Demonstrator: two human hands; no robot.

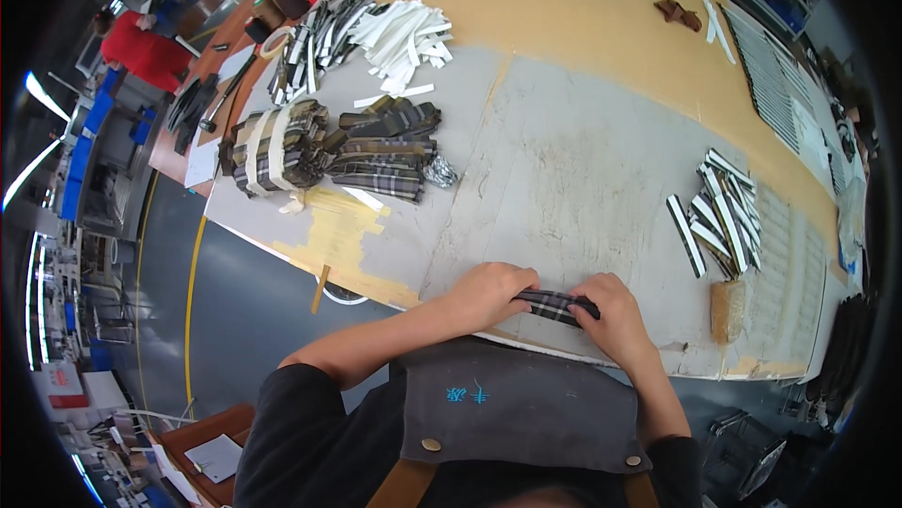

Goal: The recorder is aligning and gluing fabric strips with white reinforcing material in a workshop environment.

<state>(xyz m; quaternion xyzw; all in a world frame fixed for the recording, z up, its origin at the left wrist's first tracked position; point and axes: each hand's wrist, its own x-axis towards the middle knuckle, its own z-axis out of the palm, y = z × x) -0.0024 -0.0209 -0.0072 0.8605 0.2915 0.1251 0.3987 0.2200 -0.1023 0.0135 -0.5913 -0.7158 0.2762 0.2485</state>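
Note:
A dark plaid fabric strip [552, 306] is stretched between my two hands at the near edge of the table. My left hand [495, 294] pinches its left end, and my right hand [613, 317] grips the right end with the thumb at the front. The strip looks folded lengthwise; its underside is hidden. To the right lies a loose pile of black-and-white strips [722, 212], with a tan block [727, 311] just below it. Farther off on the left is a plaid fabric bundle [277, 146] tied with white bands, beside several loose plaid pieces [385, 165].
White strips [404, 38] and dark strips [324, 43] are heaped at the far left. A hammer [221, 104] and a tape roll [276, 42] lie on the brown side table. A brown cloth [676, 14] sits at the far right. A person in red [146, 50] is in the background.

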